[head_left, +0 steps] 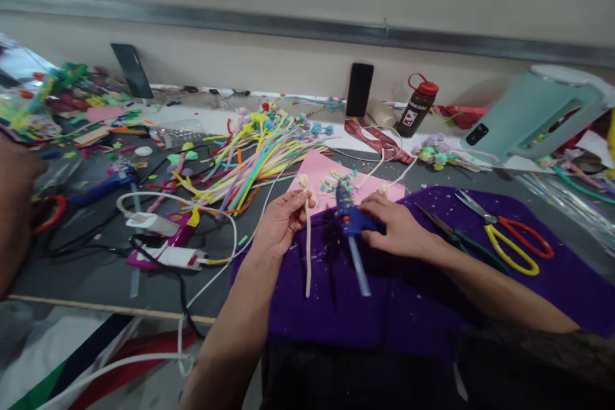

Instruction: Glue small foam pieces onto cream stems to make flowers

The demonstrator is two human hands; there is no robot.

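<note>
Between the thumb and fingers of my left hand (283, 221) is a cream pipe cleaner (308, 256). Its long stem hangs down and a small bundled head shows above the fingertips. My right hand (391, 224) is closed around the handle of a blue glue gun (353, 221), partly hiding the grip. A clear glue stick (358, 266) pokes out of the gun's back end, toward me. Just beyond both hands, a pink sheet (312, 170) carries a heap of short pastel pieces (336, 182). A purple cloth (331, 307) lies beneath the hands.
Scissors with red and yellow handles (512, 243) and dark green-handled pliers (461, 237) lie at right. Many pipe cleaners (254, 166) spread behind my left hand. Cables and a purple power strip (163, 243) sit left. A bottle (418, 106) stands behind; another person's hand (16, 198) is far left.
</note>
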